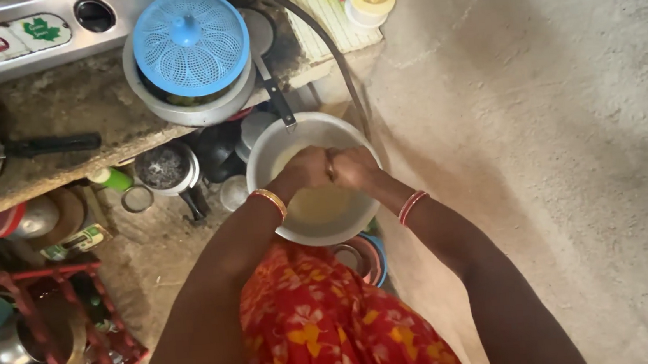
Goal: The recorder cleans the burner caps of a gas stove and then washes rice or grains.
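A round pale bowl [260, 164] holding a yellowish liquid [318, 206] sits low in front of me, over my red flowered dress [313, 323]. Both hands are inside it, pressed against each other above the liquid. My left hand [304, 172] is curled into a fist, with a gold bangle on its wrist. My right hand [354, 168] is curled too, with red bangles on its wrist. Whatever lies between the fingers is hidden.
A stone shelf carries a steel basin under a blue perforated lid [191, 41], a stove [14, 33] and a black-handled pan [51, 145]. Steel pots [166, 168] stand below, beside a red crate [64, 337] of vessels. Bare concrete floor [571, 145] lies to the right.
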